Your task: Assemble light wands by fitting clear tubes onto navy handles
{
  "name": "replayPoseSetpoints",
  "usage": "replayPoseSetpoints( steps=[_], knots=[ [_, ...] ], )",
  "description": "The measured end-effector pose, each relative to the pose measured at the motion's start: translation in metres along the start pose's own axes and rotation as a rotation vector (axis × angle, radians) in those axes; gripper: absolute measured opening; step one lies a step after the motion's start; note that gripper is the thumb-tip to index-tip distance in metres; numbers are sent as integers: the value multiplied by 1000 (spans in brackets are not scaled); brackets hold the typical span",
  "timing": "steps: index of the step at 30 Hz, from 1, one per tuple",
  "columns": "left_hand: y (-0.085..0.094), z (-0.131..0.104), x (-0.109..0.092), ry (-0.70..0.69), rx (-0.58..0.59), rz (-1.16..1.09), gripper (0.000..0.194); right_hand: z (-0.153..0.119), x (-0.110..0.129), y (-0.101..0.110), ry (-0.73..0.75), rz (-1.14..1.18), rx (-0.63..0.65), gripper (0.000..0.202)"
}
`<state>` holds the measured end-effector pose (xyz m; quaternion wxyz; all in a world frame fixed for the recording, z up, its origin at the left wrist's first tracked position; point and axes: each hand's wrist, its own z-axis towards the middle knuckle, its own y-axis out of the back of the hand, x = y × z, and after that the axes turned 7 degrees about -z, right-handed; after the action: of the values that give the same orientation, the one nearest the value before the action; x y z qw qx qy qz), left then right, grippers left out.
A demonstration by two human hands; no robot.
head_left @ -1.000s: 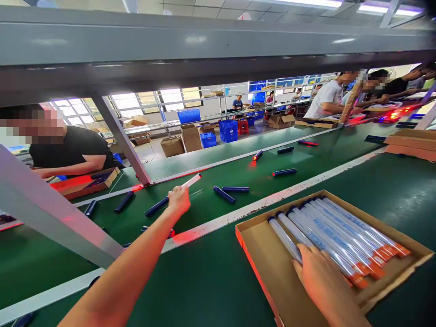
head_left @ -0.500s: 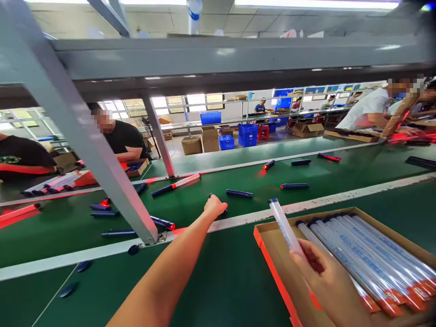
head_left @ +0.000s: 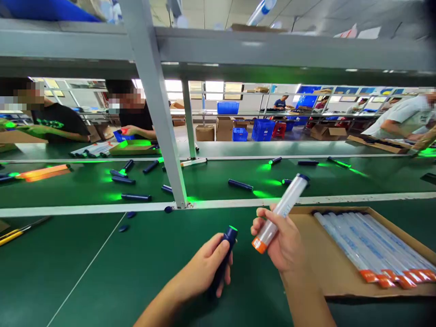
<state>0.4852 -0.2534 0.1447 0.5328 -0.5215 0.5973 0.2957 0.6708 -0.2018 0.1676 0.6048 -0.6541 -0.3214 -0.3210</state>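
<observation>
My left hand (head_left: 209, 261) is closed around a dark blue flashlight handle (head_left: 230, 234), whose upper end glows green. To its right, my right hand (head_left: 284, 238) grips a clear plastic tube (head_left: 288, 200) with a dark cap on top and an orange band at the lower end. The tube leans to the right. Handle and tube are apart. Beside my right hand, a shallow cardboard box (head_left: 315, 272) holds several similar clear tubes (head_left: 368, 245), laid side by side with their orange ends toward me.
Several dark handles (head_left: 240, 185), some shining green, lie on the green belt (head_left: 211, 181) beyond a white rail (head_left: 225, 203). A grey post (head_left: 170, 154) rises at the rail. Dark round caps (head_left: 124, 228) and yellow-handled tool (head_left: 13, 235) lie left. Co-workers sit across.
My left hand has come back from over the belt and now holds a handle near me. My right hand has tipped its tube from leaning left to leaning right. The lights went from red to green.
</observation>
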Motion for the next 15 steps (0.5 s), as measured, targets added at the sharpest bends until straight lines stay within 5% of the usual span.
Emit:
replayPoseSetpoints(
  steps=[6, 15],
  knots=[
    [-6, -59, 50, 34, -98, 27, 42, -21, -49, -51, -71, -34, 58, 30],
    [-7, -76, 46, -140, -235, 344, 27, -50, -58, -74, -41, -170, 23, 24]
  ],
)
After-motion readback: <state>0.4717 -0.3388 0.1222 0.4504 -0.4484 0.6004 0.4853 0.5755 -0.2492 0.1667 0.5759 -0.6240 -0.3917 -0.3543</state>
